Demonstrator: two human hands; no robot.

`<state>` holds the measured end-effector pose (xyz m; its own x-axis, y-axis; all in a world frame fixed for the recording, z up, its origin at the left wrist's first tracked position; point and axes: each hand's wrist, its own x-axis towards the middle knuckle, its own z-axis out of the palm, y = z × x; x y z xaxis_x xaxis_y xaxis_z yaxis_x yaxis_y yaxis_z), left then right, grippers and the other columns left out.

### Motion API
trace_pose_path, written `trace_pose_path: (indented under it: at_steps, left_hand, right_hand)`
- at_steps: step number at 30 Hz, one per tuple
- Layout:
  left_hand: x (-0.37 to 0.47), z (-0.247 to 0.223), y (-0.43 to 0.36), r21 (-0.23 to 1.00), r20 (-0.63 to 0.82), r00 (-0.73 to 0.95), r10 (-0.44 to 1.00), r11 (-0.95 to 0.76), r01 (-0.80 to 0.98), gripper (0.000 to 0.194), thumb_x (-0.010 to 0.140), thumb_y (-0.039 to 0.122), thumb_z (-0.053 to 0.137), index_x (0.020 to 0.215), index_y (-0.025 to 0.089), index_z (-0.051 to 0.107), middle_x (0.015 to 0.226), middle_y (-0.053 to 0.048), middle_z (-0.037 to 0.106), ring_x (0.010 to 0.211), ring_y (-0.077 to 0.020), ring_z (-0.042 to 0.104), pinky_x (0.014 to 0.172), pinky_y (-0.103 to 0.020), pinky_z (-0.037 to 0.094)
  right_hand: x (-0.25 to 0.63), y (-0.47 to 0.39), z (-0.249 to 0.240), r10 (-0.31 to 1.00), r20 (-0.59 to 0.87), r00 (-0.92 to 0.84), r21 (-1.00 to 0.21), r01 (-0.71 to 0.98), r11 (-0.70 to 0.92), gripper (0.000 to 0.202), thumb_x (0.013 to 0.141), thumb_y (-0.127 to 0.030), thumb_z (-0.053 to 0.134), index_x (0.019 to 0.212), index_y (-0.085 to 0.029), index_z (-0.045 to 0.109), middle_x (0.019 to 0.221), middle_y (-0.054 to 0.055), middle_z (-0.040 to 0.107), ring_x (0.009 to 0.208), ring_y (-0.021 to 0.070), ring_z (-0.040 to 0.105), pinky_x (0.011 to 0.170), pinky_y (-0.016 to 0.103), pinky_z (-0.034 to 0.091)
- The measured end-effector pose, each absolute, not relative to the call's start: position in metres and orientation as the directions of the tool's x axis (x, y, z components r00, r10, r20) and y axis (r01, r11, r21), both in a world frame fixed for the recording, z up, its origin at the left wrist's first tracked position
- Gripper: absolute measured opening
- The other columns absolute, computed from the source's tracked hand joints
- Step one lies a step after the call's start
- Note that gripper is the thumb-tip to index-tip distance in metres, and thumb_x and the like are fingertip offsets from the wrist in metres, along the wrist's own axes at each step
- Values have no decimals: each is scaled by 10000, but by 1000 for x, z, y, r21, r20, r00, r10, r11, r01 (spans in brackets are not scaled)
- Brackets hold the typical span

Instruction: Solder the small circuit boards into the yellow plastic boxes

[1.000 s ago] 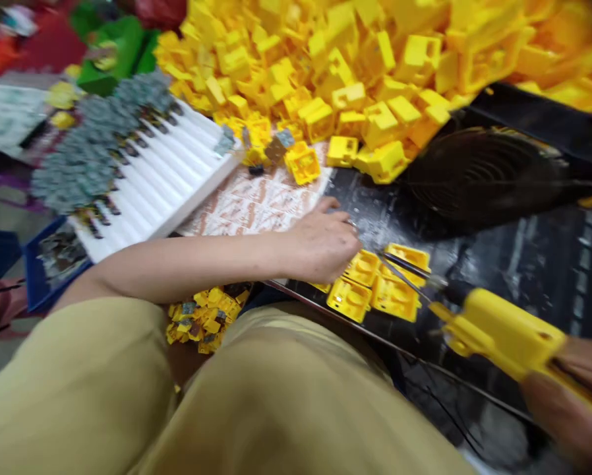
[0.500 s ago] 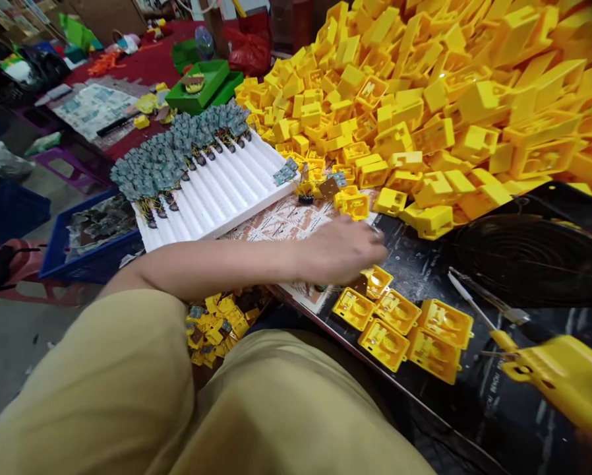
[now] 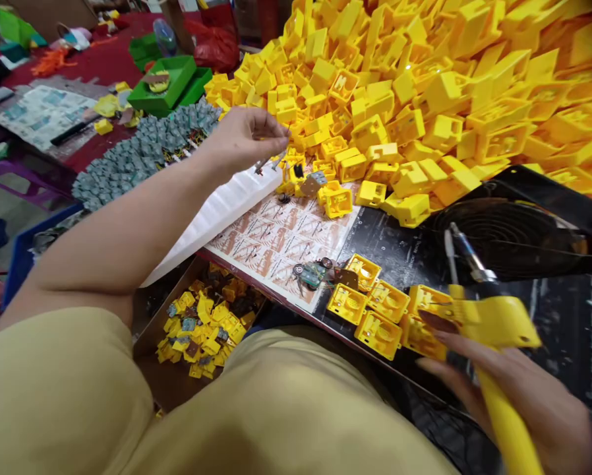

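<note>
My left hand [image 3: 256,137] is raised over the right end of a white ridged foam tray [image 3: 204,221], thumb and fingers pinched together. What they pinch, if anything, is too small to make out. My right hand [image 3: 528,389] wraps round the handle of a yellow soldering gun [image 3: 503,323], whose metal barrel [image 3: 471,254] points away from me. A brown piece [image 3: 438,321] lies by the right thumb; whether it is held I cannot tell. Beside them stand several open yellow housings [image 3: 380,333]. A green circuit board [image 3: 313,274] with wires rests to their left.
A large heap of yellow housings [image 3: 375,99] covers the back. Grey parts with wires [image 3: 142,152] crowd the tray's left. A black fan [image 3: 498,231] lies at the right. Below the table edge is a box of yellow parts [image 3: 202,330]. Green bins [image 3: 162,86] stand behind.
My left hand has left the housings and moved up and left to the tray, uncovering the circuit board. My right hand has brought the soldering gun inward from the right edge.
</note>
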<state>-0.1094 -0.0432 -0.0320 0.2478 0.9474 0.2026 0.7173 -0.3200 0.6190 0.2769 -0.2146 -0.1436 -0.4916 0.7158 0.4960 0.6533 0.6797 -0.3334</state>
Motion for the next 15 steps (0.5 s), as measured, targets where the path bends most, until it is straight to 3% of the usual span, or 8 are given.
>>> trace_pose_path:
  at_steps: [2, 4, 7, 11, 13, 15]
  left_hand:
    - [-97, -23, -48, 710, 154, 285, 946, -307, 634, 187, 860, 318, 569, 897, 137, 598, 938, -78, 705, 885, -174, 669, 768, -346, 512]
    - [-82, -25, -54, 722, 95, 359, 929, -312, 618, 143, 881, 283, 555, 898, 146, 591, 879, -74, 710, 798, -162, 680, 704, -330, 518]
    - [-58, -41, -65, 679, 47, 473, 880, -375, 631, 98, 900, 235, 545, 908, 151, 594, 843, -62, 713, 748, -149, 684, 680, -316, 522]
    - [-33, -64, -94, 638, 28, 635, 772, -503, 583, 73, 871, 191, 590, 913, 149, 632, 849, -41, 723, 767, -138, 683, 696, -279, 521]
    - [-22, -73, -114, 592, 58, 716, 696, -601, 536, 87, 858, 153, 586, 905, 153, 660, 850, -26, 727, 789, -131, 677, 723, -261, 517]
    - [-13, -82, -133, 479, 107, 775, 623, -715, 509, 135, 878, 137, 554, 903, 161, 684, 864, -23, 728, 815, -131, 670, 756, -257, 510]
  right_hand:
    - [260, -215, -138, 667, 460, -586, -277, 619, 735, 307, 883, -406, 651, 1133, -245, 572, 795, 19, 667, 671, 220, 648, 729, 372, 552]
    - [243, -213, -136, 650, 454, -610, -273, 599, 753, 318, 887, -427, 648, 1122, -232, 558, 725, -9, 628, 636, 195, 628, 817, 385, 541]
    - [228, -206, -138, 671, 468, -575, -282, 623, 730, 302, 924, -398, 603, 1144, -202, 536, 763, 10, 622, 720, 191, 639, 826, 381, 539]
    - [230, -207, -131, 717, 533, -448, -352, 653, 670, 442, 838, -431, 709, 1182, -208, 543, 900, 44, 674, 842, 205, 670, 871, 389, 549]
    - [236, -213, -122, 730, 601, -327, -402, 665, 629, 410, 786, -316, 778, 1132, -221, 580, 944, 34, 699, 846, 181, 683, 820, 316, 563]
    - [243, -221, -113, 717, 661, -222, -426, 676, 602, 346, 748, -203, 807, 1039, -231, 621, 867, -10, 710, 746, 132, 678, 714, 232, 555]
